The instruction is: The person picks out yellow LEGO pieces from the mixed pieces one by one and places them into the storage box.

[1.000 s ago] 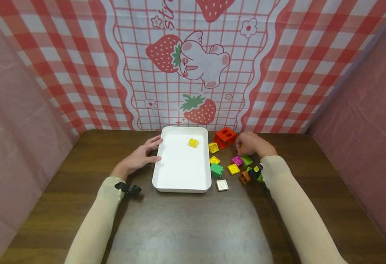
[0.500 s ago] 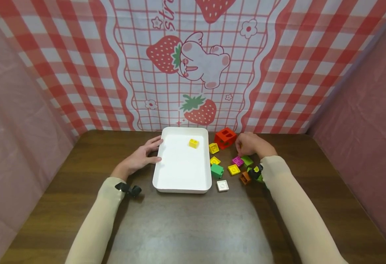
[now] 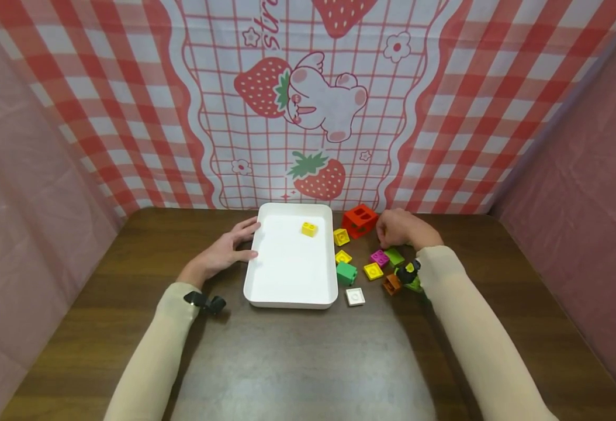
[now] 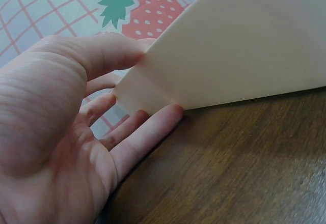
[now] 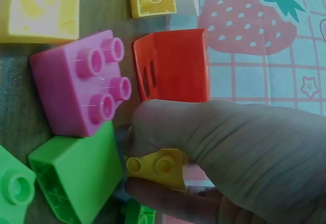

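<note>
My left hand point(image 3: 228, 247) rests against the left side of the white tray point(image 3: 287, 275), its extended fingers and thumb touching the wall. In the left wrist view the fingertips press lightly along the tray's edge. A yellow brick point(image 3: 308, 229) sits inside the tray, toward the back. At the far right of the pile, my right hand point(image 3: 401, 228) pinches another yellow brick point(image 5: 164, 166) between thumb and finger; the hand hides it in the head view. Close by are a red block with openings point(image 3: 359, 221), a magenta brick point(image 5: 76, 84) and a green sloped brick point(image 5: 84, 170).
Right of the tray lie several loose bricks, among them a green one point(image 3: 346, 273), a yellow one point(image 3: 373, 271), a white one point(image 3: 355, 297) and a brown one point(image 3: 391, 285). A strawberry-printed cloth point(image 3: 308, 117) stands behind the wooden table point(image 3: 308, 362).
My right hand has shifted only very slightly at the same spot. The left hand, tray and loose bricks stay where they were.
</note>
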Tool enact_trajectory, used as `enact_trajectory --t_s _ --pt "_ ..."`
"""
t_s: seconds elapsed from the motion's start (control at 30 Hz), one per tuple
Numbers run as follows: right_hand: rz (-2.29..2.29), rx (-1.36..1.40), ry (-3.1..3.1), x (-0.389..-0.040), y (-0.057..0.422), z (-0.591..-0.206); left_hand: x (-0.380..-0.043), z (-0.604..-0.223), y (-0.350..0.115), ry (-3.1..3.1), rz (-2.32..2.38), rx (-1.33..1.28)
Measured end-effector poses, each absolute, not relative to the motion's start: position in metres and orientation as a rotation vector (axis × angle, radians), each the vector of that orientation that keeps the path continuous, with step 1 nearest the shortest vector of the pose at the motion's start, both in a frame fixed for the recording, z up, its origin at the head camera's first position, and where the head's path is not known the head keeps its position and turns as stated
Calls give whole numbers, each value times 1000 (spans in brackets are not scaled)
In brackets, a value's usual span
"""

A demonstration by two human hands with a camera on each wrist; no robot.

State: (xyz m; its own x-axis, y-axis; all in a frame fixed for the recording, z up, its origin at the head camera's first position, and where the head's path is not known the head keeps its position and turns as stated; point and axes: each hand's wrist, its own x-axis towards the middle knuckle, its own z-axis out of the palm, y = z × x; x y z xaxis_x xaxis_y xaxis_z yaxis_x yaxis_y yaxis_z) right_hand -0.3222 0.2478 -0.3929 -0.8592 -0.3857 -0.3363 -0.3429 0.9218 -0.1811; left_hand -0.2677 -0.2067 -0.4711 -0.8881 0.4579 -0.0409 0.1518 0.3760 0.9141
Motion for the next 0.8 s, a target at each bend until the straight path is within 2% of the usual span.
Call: enact_trajectory --t_s 0.17,0.33,0.4,0.53,0.67,0.77,0.8 --pt "-122 -581 2708 -333 253 -394 -269 -472 -207 2352 1515 542" --pt "-130 -697 2740 -361 271 -418 -269 -472 -207 2349 1524 552" --pt "-141 -692 2742 -360 271 -416 -269 -473 -207 2344 1532 555" --pt "-152 -630 2742 -332 252 -384 -270 -472 -207 2339 1533 551" --pt "-162 -663 2745 -368 273 -417 -269 -471 -207 2344 1522 548" --pt "-204 -673 2711 -383 280 -424 -269 -471 -207 2345 1519 555" --pt "-219 -661 2712 -372 273 -412 -269 -471 -207 2345 1518 558"
